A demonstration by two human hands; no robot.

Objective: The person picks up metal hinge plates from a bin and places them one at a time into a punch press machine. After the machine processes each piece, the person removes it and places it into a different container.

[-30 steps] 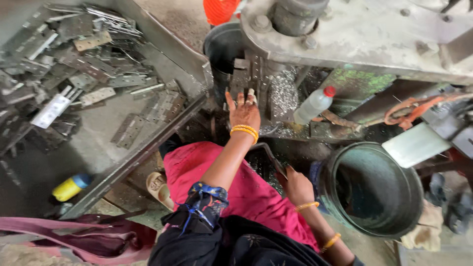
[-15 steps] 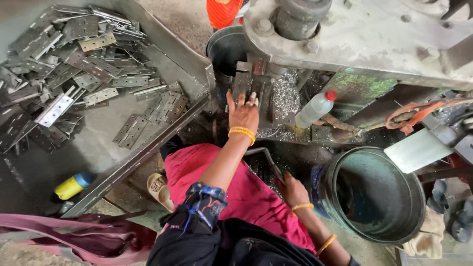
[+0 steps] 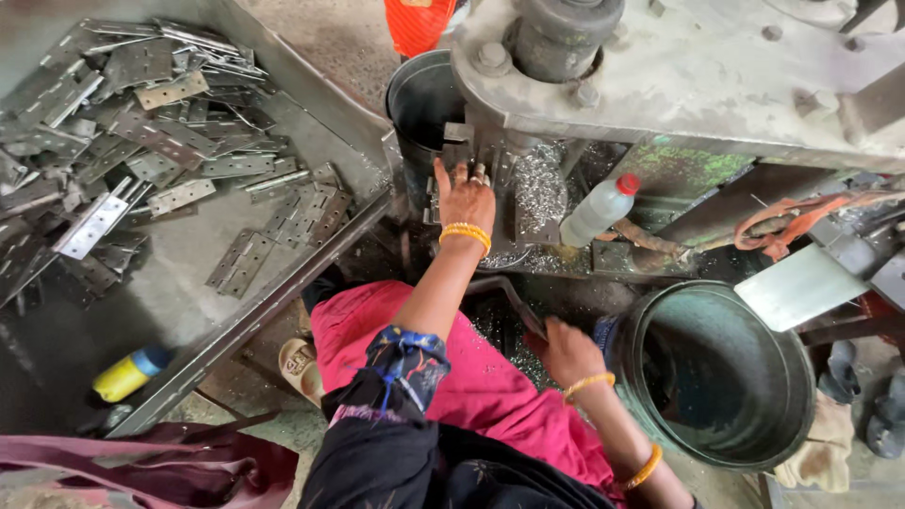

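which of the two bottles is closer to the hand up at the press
The clear plastic bottle with the red cap, leaning just right of the left hand. The yellow bottle with the blue cap lies far off at lower left.

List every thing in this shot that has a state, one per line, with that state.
Left hand: stretched out, fingers resting at the die of the press.
Right hand: closed around a dark lever.
Press: metal shavings heaped under its head.
Hinge plates: piled loose in the tray, lying flat.
Clear bottle: red cap on, leaning.
Big bucket: upright, looks empty.
Yellow bottle: lying on its side, blue cap on.
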